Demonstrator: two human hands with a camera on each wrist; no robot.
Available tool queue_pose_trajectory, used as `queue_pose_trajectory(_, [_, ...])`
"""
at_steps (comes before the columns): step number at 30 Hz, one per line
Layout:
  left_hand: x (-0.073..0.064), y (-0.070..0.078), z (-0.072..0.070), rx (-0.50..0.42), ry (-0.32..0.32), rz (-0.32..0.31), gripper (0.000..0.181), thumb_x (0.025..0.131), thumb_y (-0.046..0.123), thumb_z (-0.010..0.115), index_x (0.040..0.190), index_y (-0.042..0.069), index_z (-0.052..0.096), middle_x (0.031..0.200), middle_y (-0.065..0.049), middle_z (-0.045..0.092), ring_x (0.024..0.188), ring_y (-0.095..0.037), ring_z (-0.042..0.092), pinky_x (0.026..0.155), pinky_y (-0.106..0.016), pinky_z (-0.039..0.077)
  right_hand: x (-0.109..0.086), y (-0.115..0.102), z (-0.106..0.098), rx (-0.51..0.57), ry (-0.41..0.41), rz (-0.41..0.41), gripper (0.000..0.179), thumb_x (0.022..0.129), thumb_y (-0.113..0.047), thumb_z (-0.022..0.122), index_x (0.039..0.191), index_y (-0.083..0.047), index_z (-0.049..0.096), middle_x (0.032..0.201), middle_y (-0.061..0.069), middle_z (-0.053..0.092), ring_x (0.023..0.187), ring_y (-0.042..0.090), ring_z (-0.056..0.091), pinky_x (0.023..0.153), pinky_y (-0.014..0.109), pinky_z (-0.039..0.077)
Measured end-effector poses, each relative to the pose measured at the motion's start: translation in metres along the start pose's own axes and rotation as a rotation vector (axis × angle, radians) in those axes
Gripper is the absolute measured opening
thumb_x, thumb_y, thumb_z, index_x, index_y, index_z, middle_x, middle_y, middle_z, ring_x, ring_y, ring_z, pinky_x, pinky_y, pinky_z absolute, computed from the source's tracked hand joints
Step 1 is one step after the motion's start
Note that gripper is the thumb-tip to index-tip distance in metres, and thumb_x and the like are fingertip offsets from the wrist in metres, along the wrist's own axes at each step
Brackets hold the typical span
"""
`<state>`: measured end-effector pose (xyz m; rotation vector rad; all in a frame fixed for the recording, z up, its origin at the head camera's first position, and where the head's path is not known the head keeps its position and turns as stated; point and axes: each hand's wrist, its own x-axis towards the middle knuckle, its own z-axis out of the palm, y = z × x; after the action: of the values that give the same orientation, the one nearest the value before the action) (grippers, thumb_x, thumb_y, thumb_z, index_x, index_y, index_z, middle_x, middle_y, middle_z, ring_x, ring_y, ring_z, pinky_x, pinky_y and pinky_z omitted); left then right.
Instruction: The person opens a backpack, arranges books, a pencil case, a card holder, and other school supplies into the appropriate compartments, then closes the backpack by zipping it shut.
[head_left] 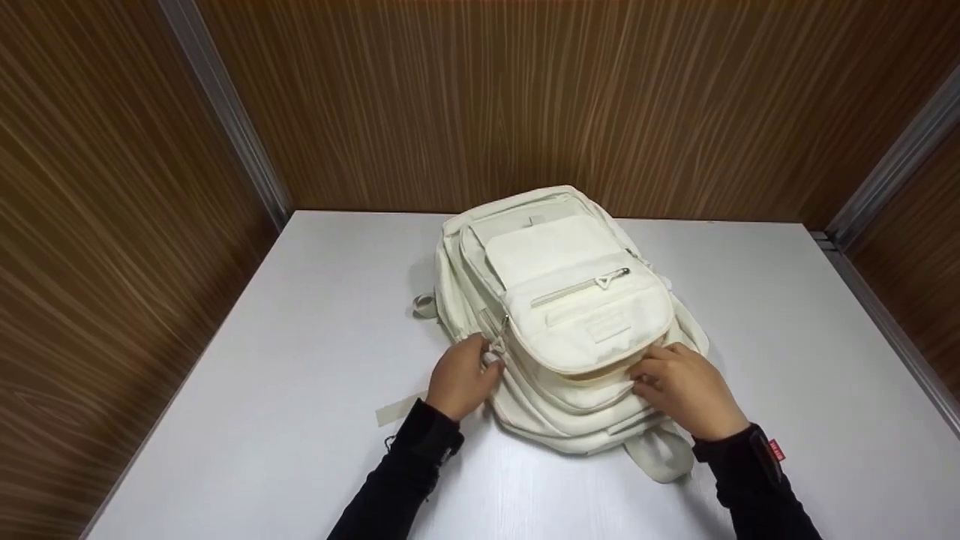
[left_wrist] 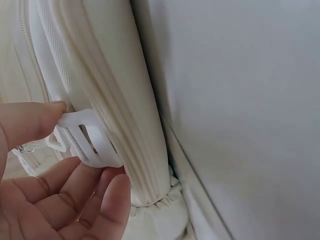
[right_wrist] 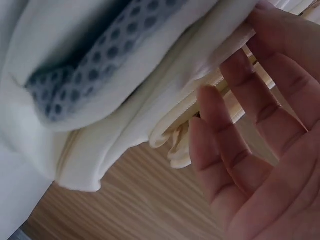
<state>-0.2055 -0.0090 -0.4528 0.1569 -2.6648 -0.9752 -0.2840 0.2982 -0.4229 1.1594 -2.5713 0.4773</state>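
A cream backpack [head_left: 585,315] lies on the white table with its front pocket side up. In the left wrist view, my left hand [left_wrist: 65,190] pinches a white plastic buckle [left_wrist: 92,137] at the bag's side, thumb above and fingertips below. Beside it, a zipper pull [head_left: 497,345] hangs close to that hand in the head view. At the other side, my right hand [head_left: 686,386] holds the fabric edge by the front pocket's curved zipper opening [head_left: 600,373]. Its thumb is mostly hidden in the right wrist view, where the lower fingers curve loosely beside the cloth.
A pocket zipper [head_left: 577,289] crosses the bag's front. One strap [head_left: 664,454] spreads out at the lower right, and a strap end [head_left: 397,410] lies by the left wrist. Wood-grain panels [head_left: 510,105] stand behind and at both sides of the table [head_left: 300,315].
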Motion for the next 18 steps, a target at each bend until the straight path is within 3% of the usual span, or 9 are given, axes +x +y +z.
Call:
queue_pose_trajectory(7, [-0.007,0.012,0.005,0.034,-0.013,0.058,0.020,0.086,0.025,0.070,0.095,0.009,0.062,0.091,-0.008,0.071,0.082,-0.023,0.067,0.071,-0.036,0.053,-0.004,0.013,-0.003,-0.023,0.030,0.066,0.018,0.071,-0.006,0.083,0.085,-0.013,0.074,0.088,-0.002,0.070,0.079,0.022,0.059,0.068,0.040,0.047])
queue_pose_trajectory(12, [-0.003,0.010,-0.006,0.021,-0.055,0.057,0.024,0.088,0.030,0.068,0.101,0.009,0.066,0.091,-0.004,0.067,0.083,-0.019,0.063,0.073,-0.034,0.051,-0.007,-0.001,-0.007,-0.062,0.070,0.054,0.016,0.072,-0.002,0.079,0.084,-0.010,0.072,0.083,-0.001,0.067,0.074,0.022,0.057,0.065,0.038,0.047])
queue_pose_trajectory(18, [0.015,-0.004,-0.021,0.146,0.076,0.070,0.035,0.086,0.025,0.071,0.113,0.003,0.067,0.107,-0.011,0.064,0.098,-0.027,0.060,0.082,-0.039,0.053,-0.004,-0.041,-0.005,-0.050,0.058,-0.079,0.020,0.069,-0.010,0.082,0.082,-0.017,0.070,0.080,-0.008,0.064,0.073,0.011,0.058,0.066,0.031,0.048])
